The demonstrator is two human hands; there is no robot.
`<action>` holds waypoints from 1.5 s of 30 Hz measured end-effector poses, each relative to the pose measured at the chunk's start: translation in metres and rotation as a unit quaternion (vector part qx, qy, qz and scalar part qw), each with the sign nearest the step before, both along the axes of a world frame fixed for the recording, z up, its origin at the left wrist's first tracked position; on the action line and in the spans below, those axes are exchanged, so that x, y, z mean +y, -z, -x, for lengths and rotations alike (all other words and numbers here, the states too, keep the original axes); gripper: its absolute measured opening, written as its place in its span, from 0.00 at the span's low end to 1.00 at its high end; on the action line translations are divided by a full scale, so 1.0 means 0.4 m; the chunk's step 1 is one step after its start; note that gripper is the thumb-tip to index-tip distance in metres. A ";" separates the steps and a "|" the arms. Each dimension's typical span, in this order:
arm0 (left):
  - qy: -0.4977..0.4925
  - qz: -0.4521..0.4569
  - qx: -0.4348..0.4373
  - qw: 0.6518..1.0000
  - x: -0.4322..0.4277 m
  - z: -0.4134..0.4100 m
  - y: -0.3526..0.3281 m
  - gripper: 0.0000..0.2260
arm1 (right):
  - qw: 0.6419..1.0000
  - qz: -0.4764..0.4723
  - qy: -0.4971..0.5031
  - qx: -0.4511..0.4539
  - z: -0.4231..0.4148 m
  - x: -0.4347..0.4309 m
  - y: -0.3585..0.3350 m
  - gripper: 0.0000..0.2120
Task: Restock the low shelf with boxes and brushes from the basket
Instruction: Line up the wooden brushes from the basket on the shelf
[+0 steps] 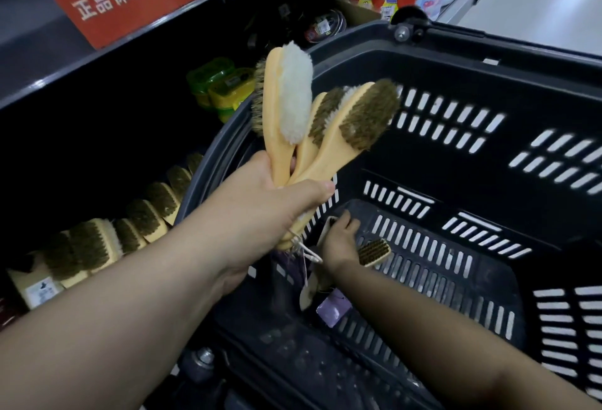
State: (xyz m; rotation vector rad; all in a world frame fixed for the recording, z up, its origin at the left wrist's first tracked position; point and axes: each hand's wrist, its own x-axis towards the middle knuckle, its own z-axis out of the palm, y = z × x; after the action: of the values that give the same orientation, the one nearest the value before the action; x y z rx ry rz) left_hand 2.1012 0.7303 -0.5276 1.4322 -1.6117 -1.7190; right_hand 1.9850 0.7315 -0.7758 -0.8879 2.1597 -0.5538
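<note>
1. Left hand (260, 201) clenches brush bunch (325, 116) by the handles, raised over the left rim of the basket (456, 47).
2. Right hand (340, 237) is low in basket, on leftovers (332, 307) beside small brush (374, 251). Fingers curled; cannot tell if grasping.
3. Low shelf (81, 155), left, already carries brush row (130, 230).
4. Looks late in task: basket nearly bare, bunch not yet shelved.

left hand (277, 201) high, tightly curled; right hand (340, 237) low, palm down
</note>
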 end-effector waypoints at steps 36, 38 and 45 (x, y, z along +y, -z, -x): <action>0.090 -0.085 0.032 0.992 0.010 -0.002 -0.005 0.20 | 0.804 0.310 0.068 -0.504 0.084 0.058 -0.493 0.16; 0.092 -0.080 0.029 0.992 0.010 -0.003 -0.004 0.19 | 0.806 0.302 0.063 -0.506 0.071 0.065 -0.485 0.18; 0.089 -0.077 0.040 0.992 0.006 -0.007 -0.001 0.19 | 0.844 0.293 0.055 -0.445 0.064 0.069 -0.468 0.23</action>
State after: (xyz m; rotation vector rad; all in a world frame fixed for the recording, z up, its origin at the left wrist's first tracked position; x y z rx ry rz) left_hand 2.1040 0.7329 -0.5272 1.3009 -1.6383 -2.0144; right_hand 1.9593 0.7591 -0.5885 -0.5999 1.1811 -1.4136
